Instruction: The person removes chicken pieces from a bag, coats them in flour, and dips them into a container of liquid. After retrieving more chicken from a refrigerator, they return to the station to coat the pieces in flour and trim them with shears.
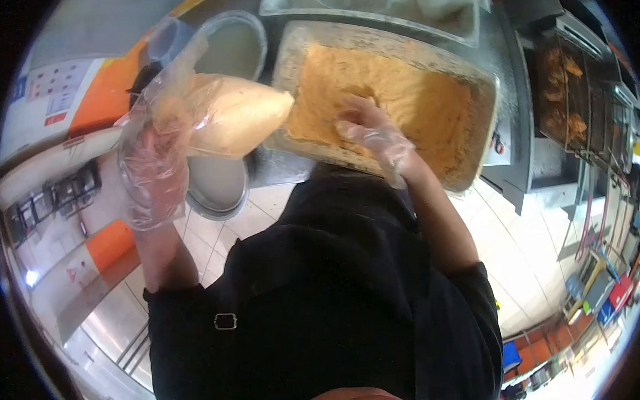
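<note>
My left hand (pixel 155 169), in a clear plastic glove, is closed around the gathered end of a clear plastic bag (pixel 235 119). Pale orange powder fills the bag, and one corner reaches over the left rim of a large rectangular tub (pixel 488 128). A layer of orange breading powder (pixel 429 98) covers the tub's floor, with ridges and a darker hollow near the middle. My right hand (pixel 372 131), also gloved in clear plastic, is over that hollow with its fingers loosely bent and apart. Its fingertips seem to touch the powder.
Two round containers (pixel 234 45) (pixel 218 186) stand left of the tub, partly behind the bag. A clear rectangular pan (pixel 372 8) lies beyond the tub. At the right, a wire rack (pixel 570 103) holds browned fried pieces. Tiled floor (pixel 522 256) shows below the counter.
</note>
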A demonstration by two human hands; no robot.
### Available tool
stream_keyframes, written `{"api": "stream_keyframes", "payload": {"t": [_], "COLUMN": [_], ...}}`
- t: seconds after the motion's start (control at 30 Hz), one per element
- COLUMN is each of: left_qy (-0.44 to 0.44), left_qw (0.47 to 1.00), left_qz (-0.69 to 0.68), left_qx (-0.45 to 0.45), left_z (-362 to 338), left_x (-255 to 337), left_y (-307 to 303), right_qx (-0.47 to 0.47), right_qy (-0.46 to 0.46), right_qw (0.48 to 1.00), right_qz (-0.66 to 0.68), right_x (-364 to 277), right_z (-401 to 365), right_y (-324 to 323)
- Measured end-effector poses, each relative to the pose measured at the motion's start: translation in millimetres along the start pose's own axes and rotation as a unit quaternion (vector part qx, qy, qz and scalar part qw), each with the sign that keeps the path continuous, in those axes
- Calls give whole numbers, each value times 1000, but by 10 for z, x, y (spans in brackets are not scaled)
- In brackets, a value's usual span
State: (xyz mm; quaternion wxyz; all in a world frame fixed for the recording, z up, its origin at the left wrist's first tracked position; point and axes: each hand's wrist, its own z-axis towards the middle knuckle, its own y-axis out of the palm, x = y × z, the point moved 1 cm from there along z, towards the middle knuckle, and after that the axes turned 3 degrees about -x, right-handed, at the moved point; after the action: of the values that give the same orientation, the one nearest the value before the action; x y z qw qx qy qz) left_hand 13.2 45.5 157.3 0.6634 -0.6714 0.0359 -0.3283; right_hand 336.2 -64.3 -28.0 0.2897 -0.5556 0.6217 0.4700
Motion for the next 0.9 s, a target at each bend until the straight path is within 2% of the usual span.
{"api": "stream_keyframes", "payload": {"t": [0.03, 0.07, 0.1, 0.13, 0.2, 0.27, 0.3, 0.33, 0.37, 0.4, 0.43, 0.47, 0.5, 0.53, 0.6, 0.63, 0.67, 0.7, 0.73, 0.8, 0.87, 0.9], "left_qy": [-121, -119, 9, 94, 265, 68, -202, -146, -118, -93, -49, -4, 111, 223, 196, 222, 211, 238, 249, 252, 192, 200], "left_qw": [932, 930, 980, 989, 962, 991, 941, 927, 901, 866, 863, 910, 946, 956, 962, 954, 957, 957, 954, 951, 949, 951], "left_qz": [-340, -346, -200, -116, 48, -88, -198, -277, -354, -430, -431, -325, -246, -159, -128, -127, -129, -123, -143, -167, -159, -96], "left_qx": [28, 23, 22, 12, 32, -77, -188, -205, -220, -239, -260, -257, -182, -105, -142, -153, -151, -110, -89, -66, -193, -217], "left_z": [202, 208, 208, 303, 482, 682, 773, 758, 714, 668, 680, 647, 563, 506, 361, 355, 340, 312, 247, 172, 195, 208], "left_x": [428, 442, 451, 518, 650, 1184, 1578, 1650, 1624, 1599, 1635, 1635, 1597, 1610, 1707, 1706, 1688, 1683, 1609, 1463, 1350, 1309], "left_y": [-29, 67, 183, 356, 704, 904, 915, 1069, 1288, 1506, 1685, 1825, 1953, 1969, 1938, 1951, 1933, 1895, 1918, 1957, 2030, 2002], "right_qx": [9, -36, -83, -99, -119, -41, 9, 61, 151, 165, 147, 184, 207, 228, 233, 243, 252, 239, 279, 230, 235, 238], "right_qy": [3, -26, -57, -76, -84, -56, -35, -18, -36, -23, -1, -2, -15, 22, 58, 51, 46, 65, 62, 53, 44, 30], "right_qw": [1000, 993, 972, 957, 900, 910, 901, 889, 899, 904, 903, 910, 920, 919, 921, 918, 915, 912, 901, 912, 913, 912], "right_qz": [-2, 107, 213, 263, 411, 409, 432, 454, 410, 394, 403, 372, 331, 322, 305, 308, 310, 327, 328, 334, 331, 334], "right_x": [36, 60, 66, -87, 177, 240, 239, 236, 281, 581, 320, 434, 397, 445, 597, 554, 507, 516, 546, 489, 428, 396], "right_z": [27, 55, 65, -64, -50, -278, -393, -511, -640, -688, -870, -975, -1022, -1078, -1270, -1305, -1333, -1364, -1388, -1423, -1429, -1430], "right_y": [55, 116, 145, 181, 102, -149, -236, -322, -401, -629, -640, -773, -803, -865, -978, -936, -902, -944, -933, -990, -996, -1003]}}
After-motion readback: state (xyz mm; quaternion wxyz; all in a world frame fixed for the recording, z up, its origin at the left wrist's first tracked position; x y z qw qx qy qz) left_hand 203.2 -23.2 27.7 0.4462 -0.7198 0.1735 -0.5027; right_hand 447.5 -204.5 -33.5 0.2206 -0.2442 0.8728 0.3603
